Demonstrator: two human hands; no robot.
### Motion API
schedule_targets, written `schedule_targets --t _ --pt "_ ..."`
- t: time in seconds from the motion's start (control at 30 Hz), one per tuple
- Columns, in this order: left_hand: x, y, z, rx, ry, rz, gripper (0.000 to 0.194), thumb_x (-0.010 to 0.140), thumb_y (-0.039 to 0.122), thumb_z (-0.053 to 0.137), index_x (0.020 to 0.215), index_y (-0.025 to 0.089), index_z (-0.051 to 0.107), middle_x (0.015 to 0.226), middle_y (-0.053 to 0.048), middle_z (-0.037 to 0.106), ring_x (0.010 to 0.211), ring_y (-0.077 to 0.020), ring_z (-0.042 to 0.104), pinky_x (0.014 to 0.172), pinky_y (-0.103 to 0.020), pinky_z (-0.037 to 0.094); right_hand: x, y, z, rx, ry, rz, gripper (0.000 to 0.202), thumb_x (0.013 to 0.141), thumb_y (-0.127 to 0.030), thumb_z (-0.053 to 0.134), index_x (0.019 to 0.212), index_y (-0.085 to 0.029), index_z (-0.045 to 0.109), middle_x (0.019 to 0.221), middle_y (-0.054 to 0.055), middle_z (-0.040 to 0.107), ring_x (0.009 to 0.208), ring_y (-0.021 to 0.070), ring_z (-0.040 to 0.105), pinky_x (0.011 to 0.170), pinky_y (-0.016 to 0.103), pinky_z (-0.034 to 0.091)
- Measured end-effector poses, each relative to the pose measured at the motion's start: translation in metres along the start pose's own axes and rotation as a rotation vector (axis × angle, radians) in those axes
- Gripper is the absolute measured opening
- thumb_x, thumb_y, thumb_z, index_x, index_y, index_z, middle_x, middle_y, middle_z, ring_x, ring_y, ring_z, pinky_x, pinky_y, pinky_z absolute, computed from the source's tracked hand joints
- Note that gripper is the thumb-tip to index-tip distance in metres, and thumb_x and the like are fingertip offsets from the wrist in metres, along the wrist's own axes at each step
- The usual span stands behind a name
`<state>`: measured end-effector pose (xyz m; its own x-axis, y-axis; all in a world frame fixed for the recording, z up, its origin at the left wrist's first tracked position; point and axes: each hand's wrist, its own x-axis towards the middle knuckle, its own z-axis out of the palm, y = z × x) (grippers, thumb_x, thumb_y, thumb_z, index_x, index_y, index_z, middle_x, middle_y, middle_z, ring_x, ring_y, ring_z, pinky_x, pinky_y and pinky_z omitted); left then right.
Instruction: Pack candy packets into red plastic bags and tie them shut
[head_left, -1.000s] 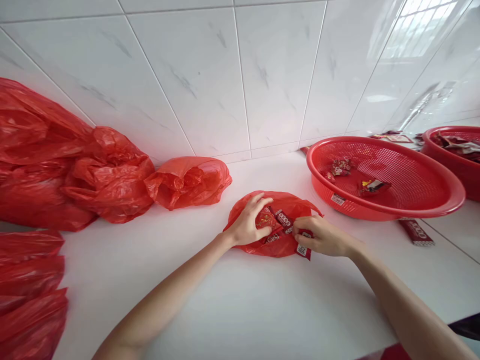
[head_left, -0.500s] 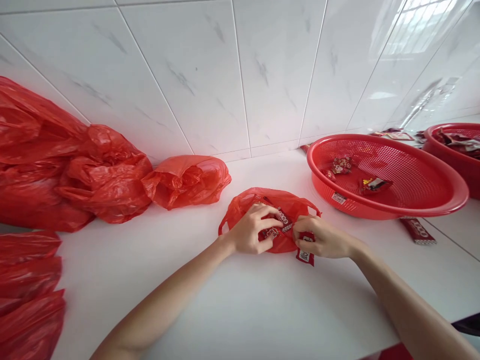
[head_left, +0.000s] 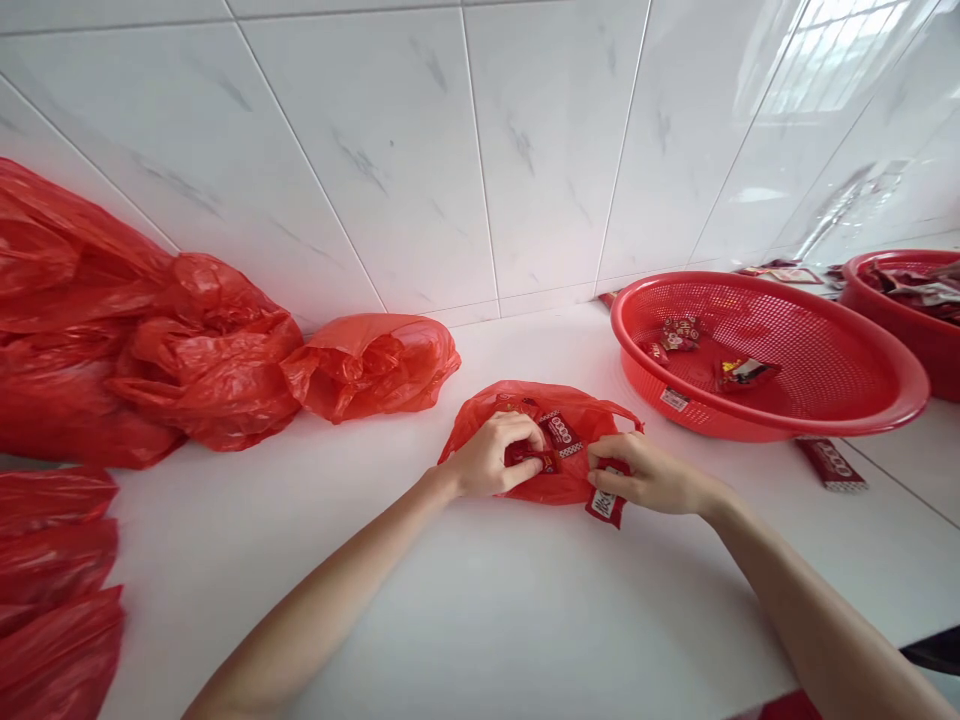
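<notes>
A thin red plastic bag (head_left: 491, 400) lies open on the white surface with several small snack packets in it. My left hand (head_left: 499, 455) reaches into its mouth, fingers curled and closed on a small red packet (head_left: 546, 462) that they partly hide. Beside that, a dark red packet with a checked end (head_left: 559, 432) lies inside the bag. At the bag's right rim my right hand (head_left: 649, 475) is closed in a pinch on a red packet with a white label (head_left: 603, 504), which sticks out below the fingers. Whether this hand also grips the rim I cannot tell.
Right of the bag stands a red mesh basket (head_left: 825, 420) with a few packets inside, and a second red basket (head_left: 862, 300) is beyond it. A dark red packet (head_left: 831, 464) lies in front. Bunched red bags (head_left: 210, 350) line the left, below a tiled wall (head_left: 375, 150).
My left hand has drawn slightly left and its fingers have curled in, showing more of the packets in the bag. The right hand and its packet have barely shifted.
</notes>
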<state>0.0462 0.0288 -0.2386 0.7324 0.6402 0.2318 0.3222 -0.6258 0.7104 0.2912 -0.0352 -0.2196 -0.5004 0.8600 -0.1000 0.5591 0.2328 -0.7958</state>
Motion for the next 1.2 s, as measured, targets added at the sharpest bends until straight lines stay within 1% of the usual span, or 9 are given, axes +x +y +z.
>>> schedule_targets --t 0.13,0.2,0.33,0.47,0.63,0.8,0.87,1.0,1.2 --pt "-0.002 0.012 -0.005 -0.257 0.21 -0.149 0.019 0.091 0.038 0.063 0.091 0.02 0.065 0.086 -0.002 0.071 0.078 -0.0164 0.066 0.074 -0.029 0.055 0.002 -0.004 0.002 0.172 0.104 0.012 0.031 0.095 -0.041 0.052 0.071 -0.021 0.052 0.066 0.0 0.061 0.058 0.0139 0.053 0.055 0.027 0.042" --pt "-0.003 0.017 -0.005 -0.411 0.288 -0.22 0.027 0.091 0.046 0.064 0.091 0.019 0.064 0.083 -0.002 0.069 0.066 -0.013 0.063 0.06 -0.025 0.054 0.006 -0.005 0.007 0.23 0.236 -0.011 0.035 0.096 -0.048 0.052 0.072 -0.022 0.05 0.068 0.001 0.063 0.06 0.0151 0.056 0.057 0.028 0.045" --pt "-0.006 0.021 0.001 -0.631 0.264 -0.342 0.04 0.086 0.056 0.068 0.091 0.017 0.064 0.073 0.002 0.065 0.045 -0.0066 0.049 0.04 -0.02 0.043 0.016 0.002 0.022 0.297 0.476 -0.018 0.031 0.095 -0.053 0.053 0.088 -0.023 0.051 0.072 -0.001 0.062 0.06 0.0151 0.054 0.054 0.027 0.043" --pt "-0.009 0.015 0.013 -0.701 0.21 -0.412 0.043 0.081 0.058 0.072 0.091 0.016 0.066 0.072 0.002 0.063 0.048 -0.0067 0.052 0.044 -0.02 0.047 0.021 0.015 0.031 0.308 0.411 0.017 0.022 0.091 -0.043 0.058 0.097 -0.023 0.053 0.071 -0.002 0.059 0.06 0.0155 0.055 0.052 0.027 0.043" --pt "-0.014 0.009 0.023 -0.783 0.204 -0.464 0.042 0.082 0.054 0.073 0.093 0.015 0.068 0.074 0.0 0.065 0.058 -0.0093 0.056 0.053 -0.021 0.051 0.015 0.013 0.021 0.243 0.337 -0.005 0.015 0.087 -0.032 0.061 0.094 -0.019 0.064 0.075 0.002 0.066 0.065 0.0172 0.06 0.06 0.031 0.052" --pt "-0.02 0.002 0.023 -0.927 0.154 -0.415 0.039 0.074 0.033 0.081 0.106 0.015 0.069 0.091 -0.005 0.073 0.073 -0.0144 0.065 0.063 -0.026 0.055 0.01 0.006 0.009 0.373 0.632 0.036 0.028 0.083 -0.046 0.074 0.09 -0.02 0.067 0.081 0.005 0.072 0.075 0.0218 0.07 0.069 0.036 0.059" --pt "-0.021 0.0 0.022 -0.944 0.136 -0.41 0.04 0.072 0.027 0.081 0.108 0.015 0.069 0.093 -0.005 0.074 0.075 -0.0149 0.066 0.066 -0.026 0.056 0.01 0.007 0.01 0.389 0.689 0.051 0.034 0.082 -0.051 0.074 0.095 -0.02 0.068 0.089 0.007 0.074 0.084 0.0243 0.072 0.075 0.038 0.061" --pt "-0.022 0.0 0.02 -0.949 0.121 -0.429 0.037 0.074 0.027 0.08 0.107 0.015 0.07 0.091 -0.005 0.075 0.076 -0.0155 0.067 0.069 -0.027 0.055 0.011 0.003 0.018 0.239 0.607 0.046 0.037 0.088 -0.053 0.068 0.109 -0.021 0.071 0.11 0.01 0.076 0.102 0.0273 0.07 0.089 0.041 0.057" --pt "-0.022 0.002 0.02 -0.876 0.085 -0.441 0.026 0.076 0.029 0.079 0.097 0.016 0.075 0.076 -0.002 0.071 0.068 -0.014 0.063 0.066 -0.027 0.051 0.008 -0.013 0.028 0.206 0.445 0.091 0.033 0.092 -0.052 0.063 0.091 -0.021 0.072 0.085 0.006 0.074 0.078 0.0217 0.065 0.071 0.031 0.053"
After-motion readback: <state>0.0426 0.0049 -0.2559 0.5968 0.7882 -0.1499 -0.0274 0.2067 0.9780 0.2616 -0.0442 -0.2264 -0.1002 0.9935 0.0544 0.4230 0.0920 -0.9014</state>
